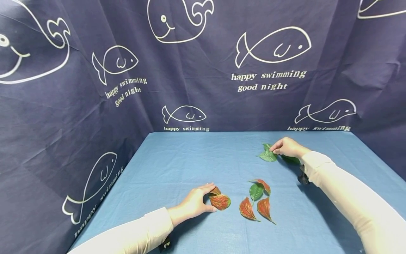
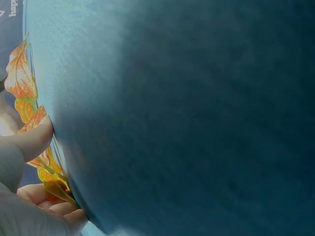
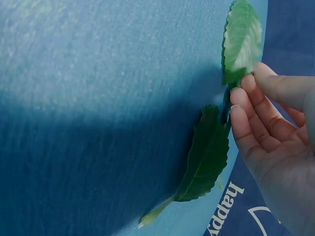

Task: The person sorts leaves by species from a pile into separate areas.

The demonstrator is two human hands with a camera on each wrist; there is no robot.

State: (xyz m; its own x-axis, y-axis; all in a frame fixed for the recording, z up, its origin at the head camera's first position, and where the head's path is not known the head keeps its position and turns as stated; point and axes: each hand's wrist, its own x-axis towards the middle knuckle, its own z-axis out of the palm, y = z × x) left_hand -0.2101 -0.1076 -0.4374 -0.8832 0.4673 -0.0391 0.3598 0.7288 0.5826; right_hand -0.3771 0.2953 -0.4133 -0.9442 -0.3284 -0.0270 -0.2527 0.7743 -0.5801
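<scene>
My right hand [image 1: 288, 147] is over the far right of the blue cloth and pinches a green leaf [image 3: 242, 44] between thumb and fingertips. Another green leaf [image 3: 205, 155] lies beneath that hand, its stalk toward the wrist camera. At front centre, my left hand [image 1: 192, 203] rests low on the cloth, thumb and fingers spread apart around red-and-yellow leaves [image 1: 220, 201]. The left thumb [image 2: 39, 135] touches the edge of one leaf in the left wrist view, and a yellowish leaf [image 2: 51, 182] lies against the fingers.
Between the hands lies a loose group: a green leaf [image 1: 256, 191], a red leaf [image 1: 264, 185] curving above it, and two more red leaves [image 1: 246, 209] below. Dark blue curtains [image 1: 196, 77] with white fish drawings rise behind and beside the blue-covered table [image 1: 177, 158].
</scene>
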